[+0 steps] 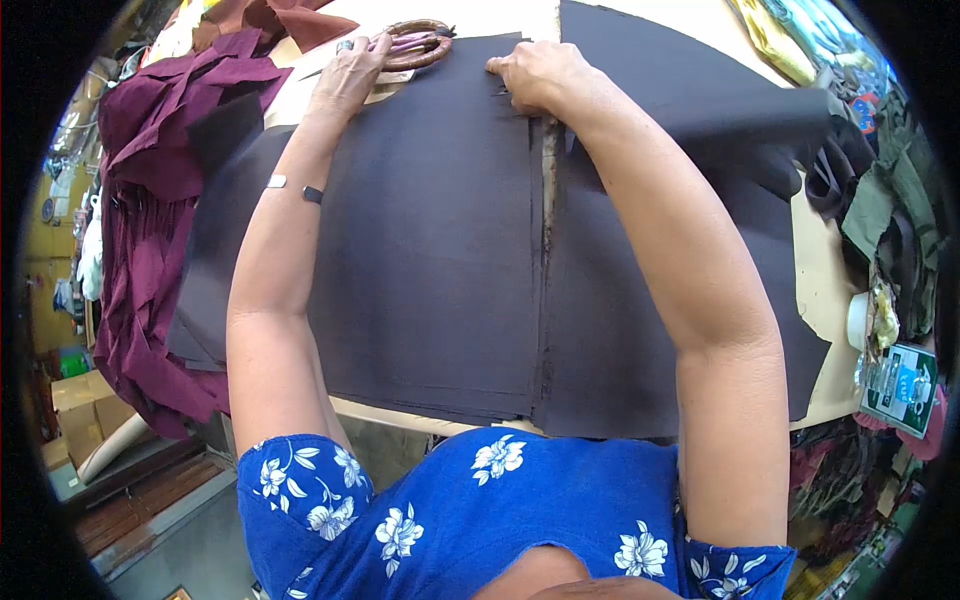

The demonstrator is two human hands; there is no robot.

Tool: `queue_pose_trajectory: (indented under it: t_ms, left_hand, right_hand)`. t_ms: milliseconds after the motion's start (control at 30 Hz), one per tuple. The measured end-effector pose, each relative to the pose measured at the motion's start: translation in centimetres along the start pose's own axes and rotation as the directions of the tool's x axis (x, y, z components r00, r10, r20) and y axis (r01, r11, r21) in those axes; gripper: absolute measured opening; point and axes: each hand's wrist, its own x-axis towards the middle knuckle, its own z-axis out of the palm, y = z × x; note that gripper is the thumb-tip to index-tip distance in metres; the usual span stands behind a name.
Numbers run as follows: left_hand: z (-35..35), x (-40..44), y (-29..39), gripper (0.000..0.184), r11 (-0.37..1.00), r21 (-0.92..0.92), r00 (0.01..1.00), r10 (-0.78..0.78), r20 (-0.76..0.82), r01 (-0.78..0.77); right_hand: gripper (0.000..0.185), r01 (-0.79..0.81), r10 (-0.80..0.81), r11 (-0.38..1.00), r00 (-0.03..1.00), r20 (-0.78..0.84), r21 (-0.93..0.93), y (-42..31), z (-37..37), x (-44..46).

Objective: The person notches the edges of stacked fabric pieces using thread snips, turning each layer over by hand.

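My left hand [355, 75], with a ring on one finger, is at the far edge of the dark cloth. Its fingers close on a pair of scissors [432, 62] whose handles look wrapped in brown and pink; the blades are mostly hidden. My right hand [540, 78] is curled at the upper right edge of the left dark cloth [420, 230], seemingly pinching it, though the fingertips are partly hidden. A second dark cloth [620, 300] lies to the right, under my right forearm. A narrow, pale-flecked gap runs between the two cloths.
Maroon cloth [150, 130] hangs in folds over the table's left side. A pale surface [820, 270] shows beyond the cloth at right. Crumpled dark green cloth [880, 210] and a green-and-white box [900, 390] are at the right edge. Cardboard boxes [85, 410] stand lower left.
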Motion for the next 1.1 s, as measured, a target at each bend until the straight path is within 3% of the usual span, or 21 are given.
queue_pose_trajectory:
  t_ms: [133, 167, 233, 267, 333, 367, 400, 433, 467, 533, 567, 667, 700, 733, 800, 867, 933, 1067, 1100]
  left_hand:
    - [-0.1, -0.3, 0.1, 0.040, 0.994, -0.083, 0.998, 0.066, -0.008, -0.067]
    - [-0.4, -0.2, 0.0, 0.041, 0.996, -0.058, 0.996, 0.071, 0.057, -0.067]
    - [-1.1, -0.3, 0.0, 0.036, 0.989, -0.032, 0.987, 0.143, -0.075, -0.146]
    - [-2.8, -0.1, 1.0, 0.033, 0.979, -0.043, 0.965, 0.189, -0.184, -0.200]
    - [-7.6, -0.1, 5.8, 0.028, 0.937, -0.310, 0.971, 0.094, -0.221, -0.161]
    - [-7.4, -0.2, 7.4, 0.025, 0.886, -0.353, 0.930, 0.188, -0.316, -0.300]
    - [-8.9, -0.7, 9.9, 0.025, 0.746, -0.413, 0.823, 0.314, -0.474, -0.522]
    - [-11.0, -1.7, 12.7, 0.023, 0.679, -0.356, 0.742, 0.435, -0.510, -0.642]
    - [-12.8, -3.1, 14.7, 0.022, 0.490, -0.609, 0.778, 0.461, -0.427, -0.624]
    - [-15.4, -4.8, 19.1, 0.019, 0.305, -0.373, 0.474, 0.686, -0.553, -0.876]
    - [-16.3, -5.5, 20.8, 0.023, 0.286, -0.313, 0.420, 0.708, -0.568, -0.906]
    - [-16.7, -3.6, 23.2, 0.029, 0.315, -0.290, 0.427, 0.610, -0.668, -0.904]
    - [-15.7, -2.8, 23.2, 0.037, 0.462, -0.252, 0.510, 0.604, -0.613, -0.850]
    - [-15.9, -1.8, 23.5, 0.040, 0.576, -0.304, 0.633, 0.542, -0.553, -0.759]
    - [-15.0, 0.1, 23.1, 0.030, 0.613, -0.511, 0.795, 0.405, -0.453, -0.603]
    - [-14.6, 1.5, 22.3, 0.025, 0.702, -0.572, 0.905, 0.345, -0.250, -0.425]
    - [-13.3, 3.4, 20.2, 0.025, 0.797, -0.536, 0.954, 0.294, -0.057, -0.277]
    - [-11.4, 5.7, 17.3, 0.036, 0.695, -0.719, 0.989, 0.099, 0.113, 0.013]
    - [-12.0, 4.9, 17.6, 0.039, 0.821, -0.570, 0.992, 0.083, 0.091, -0.016]
  right_hand:
    - [0.051, 0.025, -0.025, 1.000, 0.993, -0.116, 0.000, -0.3, 0.0, -1.3]
    - [0.046, 0.047, -0.045, 0.999, 0.992, -0.122, 0.019, -0.1, -0.1, -1.6]
    - [0.034, 0.072, -0.053, 0.992, 0.983, -0.174, 0.103, 0.6, -0.5, -2.7]
    - [0.033, 0.100, -0.067, 0.990, 0.954, -0.291, 0.102, 1.2, -1.7, -4.8]
    - [0.026, 0.075, 0.062, 0.941, 0.920, -0.386, 0.330, 3.1, -4.3, -8.1]
    - [0.025, 0.110, 0.088, 0.901, 0.900, -0.427, 0.419, 4.5, -6.0, -10.0]
    - [0.025, 0.173, 0.120, 0.879, 0.821, -0.558, 0.444, 5.3, -6.2, -11.9]
    - [0.025, 0.241, 0.150, 0.861, 0.722, -0.675, 0.448, 6.1, -6.3, -13.8]
    - [0.026, 0.199, 0.211, 0.851, 0.718, -0.664, 0.486, 6.4, -6.5, -15.5]
    - [0.027, 0.073, 0.335, 0.811, 0.756, -0.563, 0.581, 7.6, -7.0, -19.3]
    - [0.027, -0.020, 0.395, 0.781, 0.791, -0.468, 0.625, 8.4, -7.2, -21.4]
    - [0.025, -0.033, 0.465, 0.805, 0.655, -0.595, 0.592, 9.3, -3.1, -26.5]
    - [0.025, -0.035, 0.474, 0.821, 0.598, -0.646, 0.570, 9.4, -1.2, -27.7]
    - [0.025, 0.024, 0.347, 0.910, 0.497, -0.795, 0.413, 10.6, 1.9, -28.6]
    - [0.025, -0.086, 0.522, 0.798, 0.594, -0.612, 0.597, 9.2, 4.1, -31.7]
    - [0.038, -0.242, 0.573, 0.780, 0.647, -0.502, 0.578, 8.4, 6.8, -34.0]
    - [0.039, -0.343, 0.599, 0.766, 0.689, -0.409, 0.543, 7.0, 8.6, -34.9]
    - [0.041, -0.339, 0.613, 0.759, 0.661, -0.434, 0.556, 6.4, 10.2, -35.4]
    - [0.041, -0.329, 0.612, 0.752, 0.668, -0.422, 0.571, 6.3, 10.2, -35.5]
